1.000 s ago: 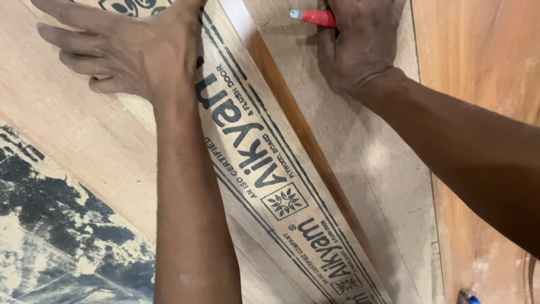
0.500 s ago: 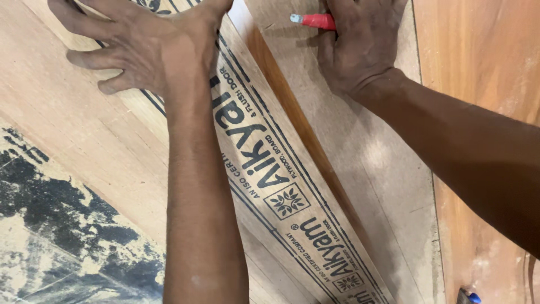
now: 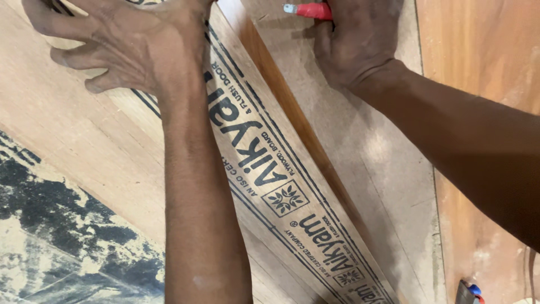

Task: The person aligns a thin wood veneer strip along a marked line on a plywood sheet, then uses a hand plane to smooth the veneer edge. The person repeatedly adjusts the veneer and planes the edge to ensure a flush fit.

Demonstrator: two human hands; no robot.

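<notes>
Plywood strip (image 3: 281,186), printed in black along its face, lay diagonally on a wider board (image 3: 67,135), and the left hand (image 3: 129,50) was spread flat, fingers apart, pressing its upper end down. Right hand (image 3: 360,39) was closed around a red-handled tool (image 3: 309,10) beside the strip's edge at the top of frame. No mark or cut showed along the visible edge, so the work appeared to be at an early stage.

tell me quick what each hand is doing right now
Left hand: open, fingers spread, pressing flat on the plywood strip.
Right hand: closed around a red-handled tool.
</notes>
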